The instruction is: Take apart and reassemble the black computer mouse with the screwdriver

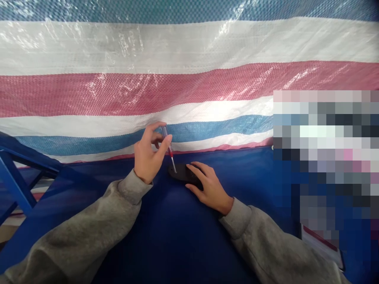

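Observation:
My left hand (149, 156) is closed on a screwdriver (165, 133) with a clear handle, a red collar and a thin metal shaft. The screwdriver leans, its tip pointing down at the left end of a black, rounded object (179, 173) that looks like an upturned computer mouse. Whether the tip sits in a screw hole cannot be made out. From the right, my right hand (211, 187) grips that black object, thumb on the near side and fingers over the far side, against the blue tabletop (166, 236).
A striped plastic sheet (133, 94) hangs behind the table's far edge. Blue metal framing (17, 177) stands at the left. At the lower right lies a flat, dark-edged object (322, 246), partly covered by a pixelated area.

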Demonstrator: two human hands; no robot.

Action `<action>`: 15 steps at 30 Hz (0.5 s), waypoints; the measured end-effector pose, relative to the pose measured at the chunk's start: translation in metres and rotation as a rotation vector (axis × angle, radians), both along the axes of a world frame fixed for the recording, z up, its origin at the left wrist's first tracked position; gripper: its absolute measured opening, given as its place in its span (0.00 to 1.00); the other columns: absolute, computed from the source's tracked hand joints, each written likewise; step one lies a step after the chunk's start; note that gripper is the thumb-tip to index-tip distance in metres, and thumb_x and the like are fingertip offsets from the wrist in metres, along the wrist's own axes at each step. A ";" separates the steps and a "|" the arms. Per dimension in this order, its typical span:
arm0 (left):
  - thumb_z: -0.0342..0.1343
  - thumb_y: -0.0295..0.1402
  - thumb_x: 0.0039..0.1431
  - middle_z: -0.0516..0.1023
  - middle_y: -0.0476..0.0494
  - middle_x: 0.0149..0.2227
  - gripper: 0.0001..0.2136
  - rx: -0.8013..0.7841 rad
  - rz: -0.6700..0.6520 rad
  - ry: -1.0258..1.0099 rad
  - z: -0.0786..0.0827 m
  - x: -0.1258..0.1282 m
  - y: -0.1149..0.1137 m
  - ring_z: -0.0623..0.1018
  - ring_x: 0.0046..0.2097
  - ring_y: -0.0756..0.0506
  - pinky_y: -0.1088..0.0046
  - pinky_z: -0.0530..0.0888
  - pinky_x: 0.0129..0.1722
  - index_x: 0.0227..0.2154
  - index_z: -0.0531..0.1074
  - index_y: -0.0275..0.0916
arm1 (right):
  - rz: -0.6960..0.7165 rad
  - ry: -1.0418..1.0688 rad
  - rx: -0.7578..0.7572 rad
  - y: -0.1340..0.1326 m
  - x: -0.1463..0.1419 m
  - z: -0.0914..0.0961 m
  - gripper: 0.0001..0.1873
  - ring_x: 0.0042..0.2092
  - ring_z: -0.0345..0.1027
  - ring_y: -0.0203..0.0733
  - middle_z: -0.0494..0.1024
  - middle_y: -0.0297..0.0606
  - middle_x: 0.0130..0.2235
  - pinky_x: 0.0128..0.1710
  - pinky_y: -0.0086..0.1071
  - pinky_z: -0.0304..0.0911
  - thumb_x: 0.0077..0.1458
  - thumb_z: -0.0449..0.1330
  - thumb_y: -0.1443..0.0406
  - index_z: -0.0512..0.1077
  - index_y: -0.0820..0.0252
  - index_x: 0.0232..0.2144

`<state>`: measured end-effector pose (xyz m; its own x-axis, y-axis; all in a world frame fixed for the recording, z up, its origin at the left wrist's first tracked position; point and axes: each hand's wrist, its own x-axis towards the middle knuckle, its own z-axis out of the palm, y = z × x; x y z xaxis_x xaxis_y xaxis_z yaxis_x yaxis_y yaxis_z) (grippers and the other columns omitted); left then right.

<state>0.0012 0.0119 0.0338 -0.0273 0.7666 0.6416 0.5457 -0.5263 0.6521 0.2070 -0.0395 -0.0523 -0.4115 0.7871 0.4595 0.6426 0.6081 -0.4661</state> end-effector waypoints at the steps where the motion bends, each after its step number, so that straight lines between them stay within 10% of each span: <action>1: 0.57 0.38 0.60 0.74 0.54 0.24 0.15 -0.020 -0.032 -0.063 -0.003 0.005 -0.001 0.75 0.28 0.50 0.73 0.72 0.34 0.49 0.68 0.40 | -0.009 0.027 0.023 0.000 0.000 0.001 0.26 0.58 0.62 0.54 0.68 0.48 0.57 0.57 0.53 0.60 0.61 0.58 0.59 0.62 0.55 0.60; 15: 0.60 0.36 0.58 0.75 0.53 0.27 0.16 -0.100 -0.120 -0.347 -0.025 0.019 -0.016 0.77 0.28 0.51 0.72 0.74 0.35 0.47 0.65 0.41 | -0.070 0.238 0.119 -0.007 -0.015 0.011 0.08 0.42 0.70 0.45 0.76 0.39 0.38 0.44 0.42 0.63 0.63 0.57 0.63 0.76 0.54 0.38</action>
<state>0.0206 -0.0038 0.0093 -0.1360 0.8361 0.5315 0.2212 -0.4973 0.8389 0.1921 -0.0465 -0.0410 -0.2274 0.7447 0.6275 0.5657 0.6255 -0.5373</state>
